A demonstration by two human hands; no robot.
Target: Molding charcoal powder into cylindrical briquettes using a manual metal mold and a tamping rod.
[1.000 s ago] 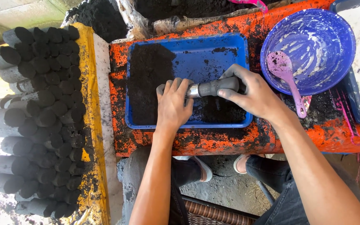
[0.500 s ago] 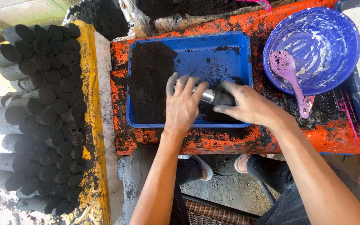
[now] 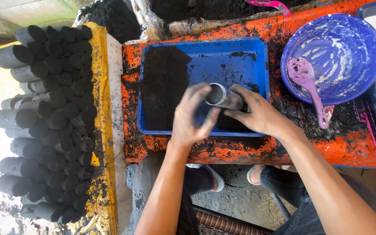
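Grey tube (image 3: 223, 97) at frame centre is gripped by the right hand (image 3: 257, 114) — left hand (image 3: 192, 117) cupped open at its mouth — so black powder (image 3: 164, 87) could be spilled outside the blue tray (image 3: 244, 52) if tilted.

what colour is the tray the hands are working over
Blue tray, partly covered in black powder; the head view shows it.

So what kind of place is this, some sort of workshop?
Probably a small, informal outdoor workshop making charcoal-like briquettes: black cylinders stacked at the side, dark powder in a blue tray, and the right hand gripping a metal tube.
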